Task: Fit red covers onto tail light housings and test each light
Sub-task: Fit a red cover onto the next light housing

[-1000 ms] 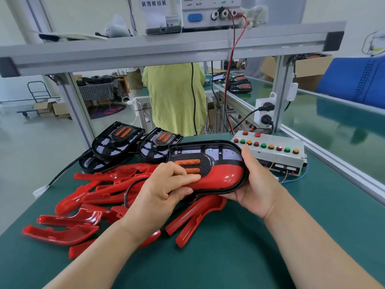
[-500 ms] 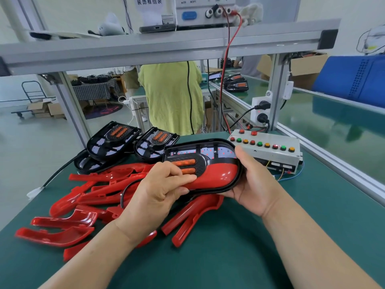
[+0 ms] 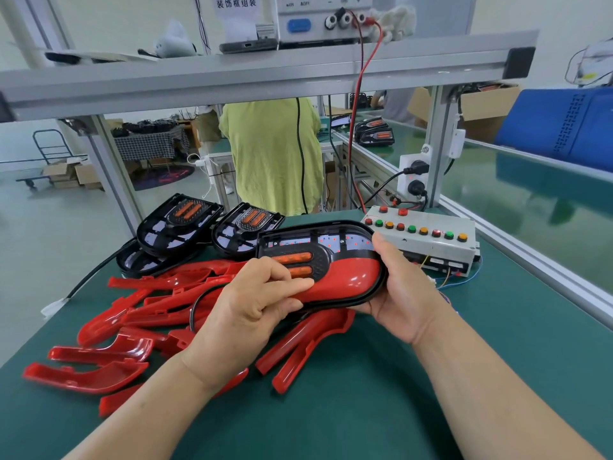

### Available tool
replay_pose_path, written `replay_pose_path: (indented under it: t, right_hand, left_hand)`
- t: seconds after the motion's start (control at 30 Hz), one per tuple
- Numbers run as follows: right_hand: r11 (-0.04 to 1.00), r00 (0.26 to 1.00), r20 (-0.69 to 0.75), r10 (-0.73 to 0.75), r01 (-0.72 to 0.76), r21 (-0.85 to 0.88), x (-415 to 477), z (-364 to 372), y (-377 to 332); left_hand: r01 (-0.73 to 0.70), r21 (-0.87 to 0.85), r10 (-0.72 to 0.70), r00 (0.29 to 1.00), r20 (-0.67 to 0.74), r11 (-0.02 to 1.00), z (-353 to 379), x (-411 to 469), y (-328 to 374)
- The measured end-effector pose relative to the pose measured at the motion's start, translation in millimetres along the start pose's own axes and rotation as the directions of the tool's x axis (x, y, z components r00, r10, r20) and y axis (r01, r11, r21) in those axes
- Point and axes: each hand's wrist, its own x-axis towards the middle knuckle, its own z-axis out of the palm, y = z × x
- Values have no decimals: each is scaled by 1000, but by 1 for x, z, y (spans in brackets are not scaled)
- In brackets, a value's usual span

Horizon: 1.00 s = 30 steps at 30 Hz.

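From the head view, a black tail light housing [image 3: 298, 235] is held above the green surface [image 3: 365, 410], near the middle. A red cover [image 3: 348, 280] sits on its near right part. The left hand [image 3: 252, 313] grasps the housing's left end, fingers curled over the orange strips and thumb lying on the cover. The right hand [image 3: 404, 293] grasps its right end. Loose red covers [image 3: 132, 313] lie piled to the left, more empty housings [image 3: 179, 224] sit beyond them, and a button box [image 3: 431, 244] sits far right.
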Motion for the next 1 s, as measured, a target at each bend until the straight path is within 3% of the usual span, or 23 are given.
replay_pose_path:
  t: [0.3, 0.6, 1.0]
  right_hand:
    - [1000, 1000, 1, -17, 17, 21, 1, -1, 2]
    - [1000, 1000, -10, -26, 25, -18, 2, -4, -1]
    - [999, 998, -40, -38, 38, 9, 6, -7, -1]
  left_hand:
    - [17, 7, -17, 1000, -16, 1000, 0, 0, 0]
    - [-79, 115, 77, 997, 24, 990, -9, 2, 8]
    - [-10, -42, 10, 1000, 1, 999, -4, 0, 7]
